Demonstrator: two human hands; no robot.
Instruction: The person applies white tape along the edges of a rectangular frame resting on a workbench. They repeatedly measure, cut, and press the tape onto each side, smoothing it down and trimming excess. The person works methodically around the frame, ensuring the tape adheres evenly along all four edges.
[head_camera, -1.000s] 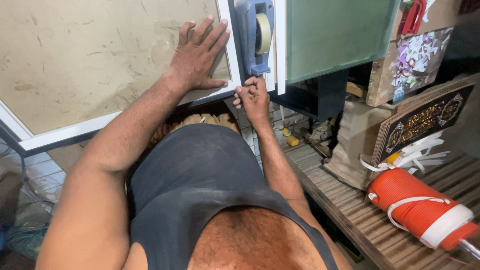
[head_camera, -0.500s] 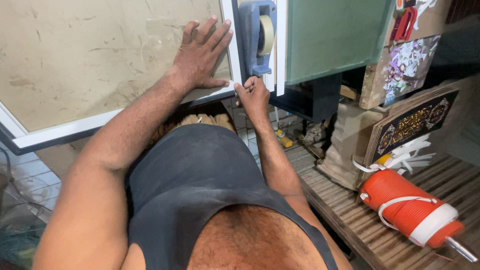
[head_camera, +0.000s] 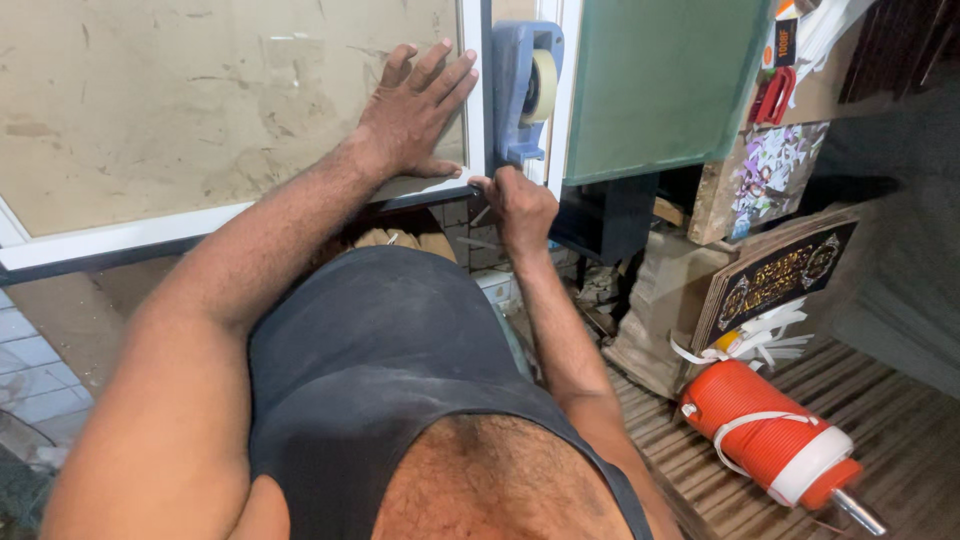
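Two hands are shown: the left hand (head_camera: 415, 110) is spread flat on a beige, white-framed panel (head_camera: 200, 110), its long axis horizontal; the right hand (head_camera: 522, 205) is pinched on the frame's lower right corner beneath an upright blue tape dispenser (head_camera: 522, 90).

orange jug (head_camera: 770, 443) with white strap lying on its side on the slatted wood floor (head_camera: 900, 440), dark ornate gold-patterned plaque (head_camera: 785, 275) leaning up, colourful patterned board (head_camera: 770, 175) behind it, red-handled tool (head_camera: 772, 95) up top, green frosted panel (head_camera: 660, 85), pale tiles (head_camera: 30, 375) bottom left
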